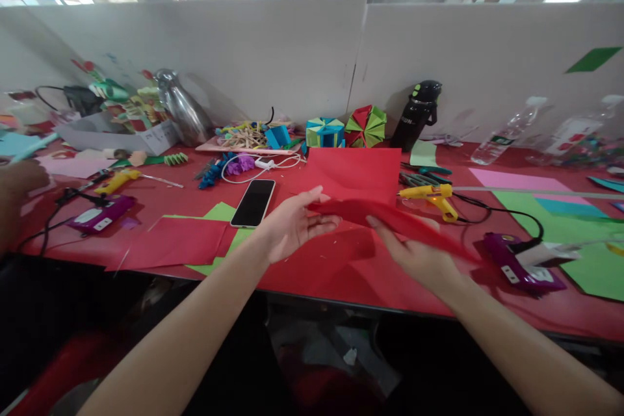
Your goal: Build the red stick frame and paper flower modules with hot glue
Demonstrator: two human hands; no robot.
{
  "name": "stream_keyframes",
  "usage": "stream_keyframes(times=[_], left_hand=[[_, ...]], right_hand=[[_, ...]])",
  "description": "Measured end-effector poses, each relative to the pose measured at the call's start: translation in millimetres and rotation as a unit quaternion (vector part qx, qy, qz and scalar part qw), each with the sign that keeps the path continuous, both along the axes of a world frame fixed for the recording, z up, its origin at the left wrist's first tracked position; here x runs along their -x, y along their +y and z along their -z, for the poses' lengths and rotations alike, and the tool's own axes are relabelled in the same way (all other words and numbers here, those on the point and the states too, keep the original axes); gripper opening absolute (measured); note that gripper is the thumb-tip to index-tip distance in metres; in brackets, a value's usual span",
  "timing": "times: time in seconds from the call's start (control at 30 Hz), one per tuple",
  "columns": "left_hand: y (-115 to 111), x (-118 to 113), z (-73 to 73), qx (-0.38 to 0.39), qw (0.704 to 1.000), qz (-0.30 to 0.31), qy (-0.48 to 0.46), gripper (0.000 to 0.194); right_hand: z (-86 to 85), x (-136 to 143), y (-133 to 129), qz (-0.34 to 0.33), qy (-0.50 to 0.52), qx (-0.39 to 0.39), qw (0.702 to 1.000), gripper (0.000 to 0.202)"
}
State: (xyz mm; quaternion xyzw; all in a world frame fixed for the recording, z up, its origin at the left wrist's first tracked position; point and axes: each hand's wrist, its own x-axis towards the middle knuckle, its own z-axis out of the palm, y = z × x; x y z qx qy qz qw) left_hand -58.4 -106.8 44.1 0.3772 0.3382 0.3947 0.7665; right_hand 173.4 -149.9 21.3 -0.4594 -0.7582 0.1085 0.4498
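Note:
A red sheet of paper [351, 209], bent in a shallow curve, is held up a little above the red table. My right hand [422, 260] grips it, with fingers along its near side. At the sheet's left end is my left hand [295, 226], palm turned inward and fingers stretched out and apart, the thumb by the paper's edge. Whether that edge touches the left fingers is hard to tell. Behind both hands another red sheet [355, 166] lies on the table. Left of my left hand are a phone [253, 203] and red paper [182, 240] over green paper [221, 211].
A yellow glue gun [429, 196] lies at the right, cabled near a purple power strip [524, 266]. Paper ornaments [324, 132], a black bottle [416, 116] and a steel jug [180, 107] stand at the back. At far left is another person's hand [22, 179].

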Motion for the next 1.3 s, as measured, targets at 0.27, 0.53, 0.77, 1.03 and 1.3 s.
stream_keyframes(times=[0.27, 0.53, 0.77, 1.03, 1.3], left_hand=[[-25.3, -11.6, -10.9, -0.297, 0.939, -0.107, 0.135, 0.039], [-32.6, -12.1, -8.4, -0.298, 0.922, -0.173, 0.179, 0.033], [-47.2, -13.5, -17.4, -0.329, 0.897, -0.164, 0.246, 0.025], [-59.1, -15.7, -25.0, -0.380, 0.876, -0.162, 0.249, 0.019], [-57.7, -13.8, -26.7, -0.424, 0.853, -0.178, 0.248, 0.011]], right_hand=[[-14.3, 16.1, -11.2, 0.057, 0.263, 0.148, 0.952, 0.028], [-6.6, 23.8, -15.9, -0.021, 0.276, 0.216, 0.936, 0.036], [2.0, 17.5, -16.4, -0.025, 0.278, 0.168, 0.945, 0.039], [12.2, 10.2, -17.3, -0.029, 0.213, 0.119, 0.969, 0.033], [-1.0, 10.2, -19.2, -0.026, 0.251, 0.138, 0.958, 0.017]])
